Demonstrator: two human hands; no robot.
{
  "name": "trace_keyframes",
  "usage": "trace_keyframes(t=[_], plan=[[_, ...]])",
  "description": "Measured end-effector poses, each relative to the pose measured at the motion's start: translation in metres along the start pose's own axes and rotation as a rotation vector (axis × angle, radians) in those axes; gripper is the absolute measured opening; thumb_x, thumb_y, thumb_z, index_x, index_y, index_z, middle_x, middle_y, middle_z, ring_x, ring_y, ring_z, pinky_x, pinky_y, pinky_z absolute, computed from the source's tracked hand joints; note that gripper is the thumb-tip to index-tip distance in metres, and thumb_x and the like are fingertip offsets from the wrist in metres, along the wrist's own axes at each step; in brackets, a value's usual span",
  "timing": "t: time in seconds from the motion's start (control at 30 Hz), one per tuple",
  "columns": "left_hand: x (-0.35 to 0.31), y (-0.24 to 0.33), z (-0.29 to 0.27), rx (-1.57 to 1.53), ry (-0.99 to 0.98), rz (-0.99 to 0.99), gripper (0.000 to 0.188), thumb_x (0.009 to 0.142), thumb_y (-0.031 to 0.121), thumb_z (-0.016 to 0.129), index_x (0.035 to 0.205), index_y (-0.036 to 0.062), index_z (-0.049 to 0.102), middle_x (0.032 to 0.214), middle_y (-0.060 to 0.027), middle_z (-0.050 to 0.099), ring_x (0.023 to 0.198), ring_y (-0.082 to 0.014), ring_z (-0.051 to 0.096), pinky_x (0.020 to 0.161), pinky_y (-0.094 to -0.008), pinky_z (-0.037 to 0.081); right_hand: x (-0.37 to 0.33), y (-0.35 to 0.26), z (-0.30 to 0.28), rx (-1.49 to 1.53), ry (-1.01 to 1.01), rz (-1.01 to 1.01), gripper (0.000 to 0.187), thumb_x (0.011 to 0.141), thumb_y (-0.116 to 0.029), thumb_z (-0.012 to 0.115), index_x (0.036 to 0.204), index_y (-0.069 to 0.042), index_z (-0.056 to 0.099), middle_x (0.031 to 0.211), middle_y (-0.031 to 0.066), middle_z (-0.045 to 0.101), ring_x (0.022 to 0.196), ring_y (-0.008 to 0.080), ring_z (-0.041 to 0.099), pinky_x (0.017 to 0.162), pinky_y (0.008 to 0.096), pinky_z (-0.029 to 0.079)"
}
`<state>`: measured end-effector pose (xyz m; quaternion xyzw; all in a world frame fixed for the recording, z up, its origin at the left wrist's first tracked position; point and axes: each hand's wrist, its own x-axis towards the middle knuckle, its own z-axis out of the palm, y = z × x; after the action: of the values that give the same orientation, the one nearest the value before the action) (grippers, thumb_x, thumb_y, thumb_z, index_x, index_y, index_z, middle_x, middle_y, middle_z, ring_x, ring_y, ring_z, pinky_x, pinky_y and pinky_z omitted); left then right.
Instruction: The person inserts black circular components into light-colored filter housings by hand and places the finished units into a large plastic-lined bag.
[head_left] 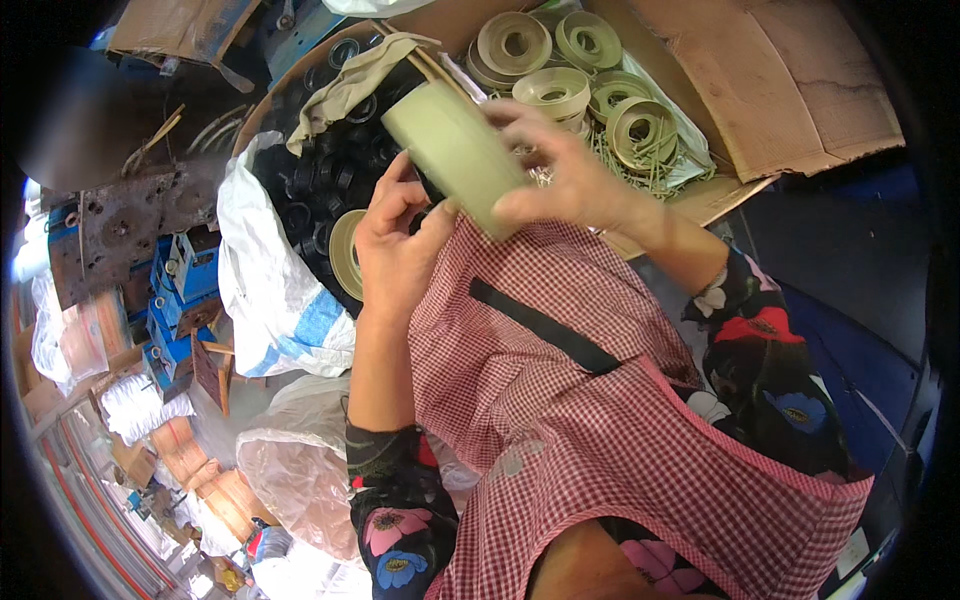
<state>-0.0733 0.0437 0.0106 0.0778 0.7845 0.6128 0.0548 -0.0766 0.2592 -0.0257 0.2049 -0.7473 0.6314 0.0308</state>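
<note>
In front of my chest is a wide olive-green plastic ring point(455, 155), tilted and slightly blurred. My right hand point(572, 170) grips it at its right side, thumb below and fingers over the upper edge. Close against the ring's lower left is my left hand point(395, 235), its fingers curled toward the thumb. Something dark shows between those fingertips, too hidden to name. Beyond the hands, a cardboard box holds several similar flanged green rings point(515, 45) and thin green trimmed strips point(645, 170). Another green ring point(345, 252) lies beside my left wrist.
Many black rings point(330, 175) fill a white woven sack point(262, 275) at my left. A tan cloth point(360, 80) lies over its rim. Cardboard flaps point(770, 80) spread at the upper right. Blue metal boxes point(195, 265) and a clear plastic bag point(300, 465) stand further left.
</note>
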Motion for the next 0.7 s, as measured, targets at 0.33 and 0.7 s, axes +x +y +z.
trace_keyframes(t=[0.33, 0.7], plan=[[-0.033, 0.031, -0.013, -0.497, 0.102, -0.377, 0.047, 0.084, 0.018, 0.067, 0.125, 0.0018, 0.050, 0.111, -0.0110, 0.062, 0.093, -0.0187, 0.064, 0.074, -0.0310, 0.056, 0.001, -0.045, 0.007, 0.051, -0.165, -0.498, 0.058, 0.058, -0.031, 0.084, 0.099, -0.004, 0.053, 0.135, 0.0200, 0.038, 0.119, 0.0382, 0.043, 0.099, 0.0434, 0.038], [-0.044, 0.021, -0.036, -0.923, -0.141, -0.642, 0.045, 0.084, 0.018, 0.068, 0.123, 0.0022, 0.052, 0.111, -0.0112, 0.062, 0.094, -0.0202, 0.065, 0.077, -0.0354, 0.058, 0.003, -0.052, 0.011, -0.003, -0.340, -0.675, 0.077, 0.055, -0.021, 0.083, 0.121, -0.013, 0.045, 0.130, 0.0160, 0.039, 0.122, 0.0372, 0.038, 0.101, 0.0468, 0.036]])
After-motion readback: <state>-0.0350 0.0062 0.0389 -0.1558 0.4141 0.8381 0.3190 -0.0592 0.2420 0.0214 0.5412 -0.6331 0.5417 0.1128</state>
